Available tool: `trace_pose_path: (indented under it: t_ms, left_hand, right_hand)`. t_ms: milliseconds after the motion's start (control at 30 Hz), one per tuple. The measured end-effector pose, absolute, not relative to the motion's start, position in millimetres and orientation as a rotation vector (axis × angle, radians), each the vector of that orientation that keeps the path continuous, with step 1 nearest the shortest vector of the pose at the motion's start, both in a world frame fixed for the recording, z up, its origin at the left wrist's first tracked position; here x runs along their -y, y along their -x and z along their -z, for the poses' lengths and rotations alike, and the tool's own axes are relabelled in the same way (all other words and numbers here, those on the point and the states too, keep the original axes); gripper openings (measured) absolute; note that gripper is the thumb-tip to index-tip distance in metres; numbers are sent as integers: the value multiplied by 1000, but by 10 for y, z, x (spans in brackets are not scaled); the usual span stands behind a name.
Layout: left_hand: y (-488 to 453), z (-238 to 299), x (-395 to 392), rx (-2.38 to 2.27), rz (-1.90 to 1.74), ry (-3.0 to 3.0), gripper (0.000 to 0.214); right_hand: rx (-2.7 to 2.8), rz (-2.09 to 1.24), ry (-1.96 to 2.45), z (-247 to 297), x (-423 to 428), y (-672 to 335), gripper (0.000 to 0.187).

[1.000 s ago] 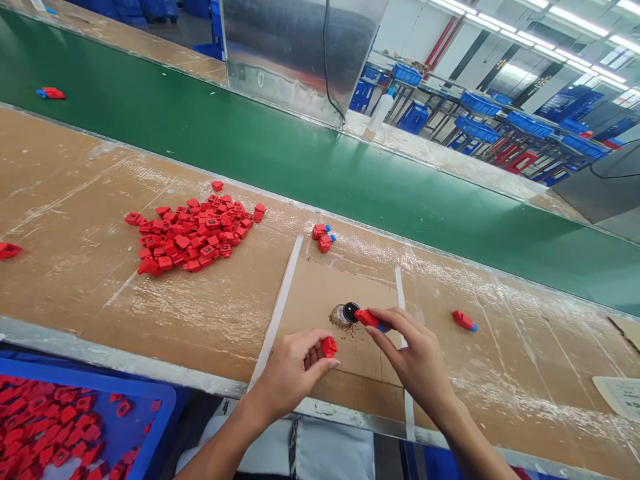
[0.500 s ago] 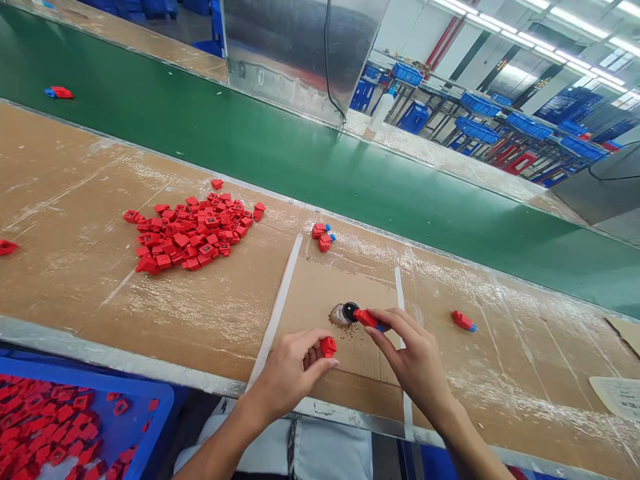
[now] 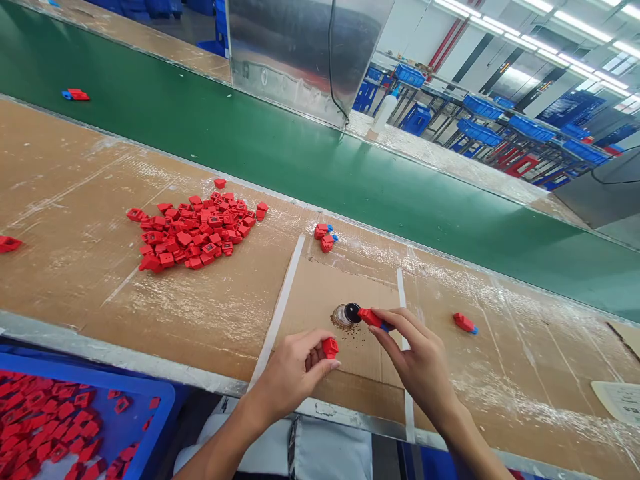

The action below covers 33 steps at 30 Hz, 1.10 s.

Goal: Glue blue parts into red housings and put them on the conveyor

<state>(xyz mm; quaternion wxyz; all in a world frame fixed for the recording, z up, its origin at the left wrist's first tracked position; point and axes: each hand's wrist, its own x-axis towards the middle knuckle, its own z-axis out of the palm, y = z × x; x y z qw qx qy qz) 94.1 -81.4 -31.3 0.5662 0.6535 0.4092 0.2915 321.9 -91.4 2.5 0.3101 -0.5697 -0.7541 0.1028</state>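
Red part [image 3: 76, 95] on green belt [image 3: 300, 160] shifted right; left hand [image 3: 295, 377] pinches one red cap [image 3: 330, 347]; right hand [image 3: 420, 357] pinches one red-blue piece [image 3: 373, 320].

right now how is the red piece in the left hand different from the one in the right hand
The red piece in the left hand is a squat block, while the red piece in the right hand is longer. The right-hand piece shows a blue end; the left-hand piece shows none. Both are red plastic.
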Motion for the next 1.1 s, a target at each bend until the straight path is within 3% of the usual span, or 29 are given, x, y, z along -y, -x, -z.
trace_pose_path:
  t_ms: [600,900,1100]
  left_hand:
    - [-911,249,822,-913,-681,-1311,16]
    - [-880,356,834,-793,-678,-1109,21]
    - [-877,366,827,-774,-664,-1066,27]
  right_hand:
    - [1818,-290,1584,-33,968,-3262,20]
    - [1538,-640,1552,38,972,-3186,28]
    - [1709,-782,1445,-79,1126,-2974,22]
